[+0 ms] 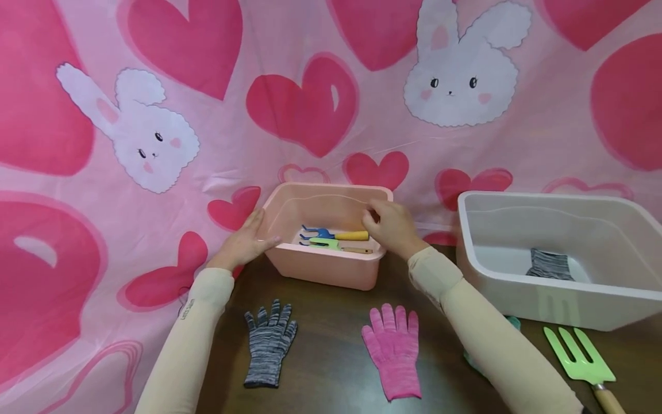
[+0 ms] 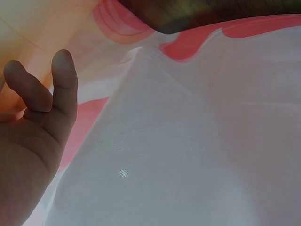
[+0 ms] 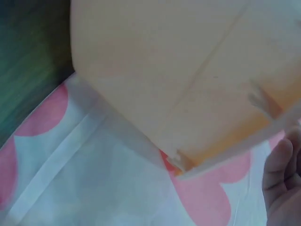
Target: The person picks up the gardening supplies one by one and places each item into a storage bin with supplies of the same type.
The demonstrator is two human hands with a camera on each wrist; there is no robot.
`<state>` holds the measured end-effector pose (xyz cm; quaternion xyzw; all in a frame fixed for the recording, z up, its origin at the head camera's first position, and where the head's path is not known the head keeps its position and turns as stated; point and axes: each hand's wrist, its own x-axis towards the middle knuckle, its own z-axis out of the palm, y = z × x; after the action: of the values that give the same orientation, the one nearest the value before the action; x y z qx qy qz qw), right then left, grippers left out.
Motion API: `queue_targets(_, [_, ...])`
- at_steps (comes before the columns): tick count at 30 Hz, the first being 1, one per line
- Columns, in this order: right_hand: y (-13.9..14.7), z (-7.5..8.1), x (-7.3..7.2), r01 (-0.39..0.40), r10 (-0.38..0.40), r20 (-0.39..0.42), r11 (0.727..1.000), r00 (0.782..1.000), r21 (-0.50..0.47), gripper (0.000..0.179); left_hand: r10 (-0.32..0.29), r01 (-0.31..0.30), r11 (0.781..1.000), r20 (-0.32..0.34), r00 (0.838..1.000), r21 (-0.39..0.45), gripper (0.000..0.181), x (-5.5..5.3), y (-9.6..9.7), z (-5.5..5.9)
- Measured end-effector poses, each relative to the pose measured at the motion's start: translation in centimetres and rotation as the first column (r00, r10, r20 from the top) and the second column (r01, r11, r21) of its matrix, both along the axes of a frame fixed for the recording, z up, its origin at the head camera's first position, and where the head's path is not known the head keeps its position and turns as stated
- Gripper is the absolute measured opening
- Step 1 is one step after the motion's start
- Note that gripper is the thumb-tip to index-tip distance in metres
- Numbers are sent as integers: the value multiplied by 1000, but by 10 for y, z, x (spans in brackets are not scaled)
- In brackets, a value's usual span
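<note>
A pink plastic tub point(image 1: 331, 190) stands on the dark table against a heart-and-bunny cloth. Inside lie a blue hand rake with a yellow handle point(image 1: 323, 233) and a green tool with a wooden handle point(image 1: 326, 243). My left hand point(image 1: 243, 241) lies against the tub's left wall, fingers fairly straight and thumb at the front corner. My right hand point(image 1: 388, 224) grips the right rim with curled fingers. The right wrist view shows the tub's underside point(image 3: 178, 70) and a fingertip point(image 3: 282, 179). In the left wrist view, the left hand's fingers point(image 2: 61, 80) lie over the cloth.
A white tub point(image 1: 517, 287) at the right holds a grey striped glove point(image 1: 550, 264). On the table lie a grey striped glove point(image 1: 269, 342), a pink glove point(image 1: 394, 351) and a green hand fork point(image 1: 579, 359). The cloth point(image 1: 129, 190) hangs behind and to the left.
</note>
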<state>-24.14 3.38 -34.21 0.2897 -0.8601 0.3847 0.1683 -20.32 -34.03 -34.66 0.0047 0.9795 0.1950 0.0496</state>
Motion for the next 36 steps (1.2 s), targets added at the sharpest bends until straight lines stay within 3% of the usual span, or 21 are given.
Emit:
queue_targets(4, [13, -2, 13, 1, -2, -21, 1000, 1000, -6, 11, -3, 3, 1000, -2, 1000, -5, 114, 0, -1, -1])
queue_targets(11, [44, -8, 51, 60, -58, 60, 998, 996, -20, 9, -14, 14, 1000, 4, 1000, 4, 112, -3, -1, -1])
queue_targets(20, [85, -29, 98, 92, -92, -26, 996, 995, -9, 10, -6, 5, 1000, 19, 1000, 22, 115, -2, 2, 3])
queue_targets(31, [133, -54, 155, 49, -49, -31, 999, 998, 12, 26, 7, -8, 999, 30, 1000, 47, 115, 1, 2, 2])
queue_targets(36, [157, -65, 180, 90, -89, -32, 994, 996, 62, 31, 14, -16, 998, 38, 999, 57, 119, 0, 3, 1])
